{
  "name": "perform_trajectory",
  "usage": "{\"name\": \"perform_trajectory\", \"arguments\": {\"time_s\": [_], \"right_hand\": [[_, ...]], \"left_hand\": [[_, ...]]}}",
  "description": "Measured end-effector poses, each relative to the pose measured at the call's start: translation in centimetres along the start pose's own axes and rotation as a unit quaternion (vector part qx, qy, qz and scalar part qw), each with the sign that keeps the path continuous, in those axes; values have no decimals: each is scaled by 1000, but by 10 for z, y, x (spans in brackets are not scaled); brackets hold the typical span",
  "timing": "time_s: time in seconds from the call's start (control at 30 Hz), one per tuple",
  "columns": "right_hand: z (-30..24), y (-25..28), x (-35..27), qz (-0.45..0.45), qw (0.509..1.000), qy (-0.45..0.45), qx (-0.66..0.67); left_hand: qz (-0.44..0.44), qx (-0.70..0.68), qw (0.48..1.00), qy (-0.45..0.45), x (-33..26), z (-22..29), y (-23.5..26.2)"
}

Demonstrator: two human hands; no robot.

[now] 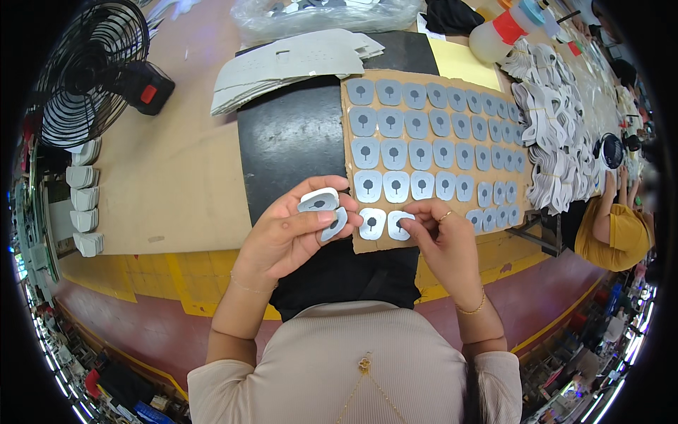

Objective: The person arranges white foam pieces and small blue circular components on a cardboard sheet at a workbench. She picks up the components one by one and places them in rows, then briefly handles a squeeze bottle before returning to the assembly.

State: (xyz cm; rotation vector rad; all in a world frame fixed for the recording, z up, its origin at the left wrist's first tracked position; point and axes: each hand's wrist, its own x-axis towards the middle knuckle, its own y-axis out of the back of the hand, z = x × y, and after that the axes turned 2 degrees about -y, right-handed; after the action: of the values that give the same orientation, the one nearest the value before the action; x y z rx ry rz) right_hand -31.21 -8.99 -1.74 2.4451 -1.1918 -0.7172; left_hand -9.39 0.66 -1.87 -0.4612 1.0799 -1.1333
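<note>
My left hand (300, 225) is closed round a small stack of grey patches (321, 201) with a dark tree print, the thumb pressing on them. One more patch (335, 225) tilts out between its thumb and fingers. Just right of it, my right hand (443, 230) pinches the edge of a patch (397, 225) at the front row of a brown cardboard sheet (379, 245). Beside that one lies another patch (372, 223). Rows of the same rounded patches (421, 154) cover the cardboard behind both hands.
A black fan (88, 74) stands at the far left, above small stacks of white pieces (85, 198). Grey cut panels (282, 65) lie behind a black mat (289, 141). Bundled white parts (551, 127) and a bottle (498, 39) are at the right, near a person in yellow (614, 237).
</note>
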Motion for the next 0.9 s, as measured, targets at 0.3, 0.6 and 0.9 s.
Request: {"name": "perform_trajectory", "arguments": {"time_s": [0.3,0.6,0.9], "right_hand": [[-1,-10,1,60,972,138,-178],[-20,4,-6,26,986,162,22],[-5,21,3,76,962,95,246]], "left_hand": [[-12,180,980,-88,1,-12,3],[8,153,982,-107,7,-25,-20],[-6,50,991,-122,8,-32,-31]]}}
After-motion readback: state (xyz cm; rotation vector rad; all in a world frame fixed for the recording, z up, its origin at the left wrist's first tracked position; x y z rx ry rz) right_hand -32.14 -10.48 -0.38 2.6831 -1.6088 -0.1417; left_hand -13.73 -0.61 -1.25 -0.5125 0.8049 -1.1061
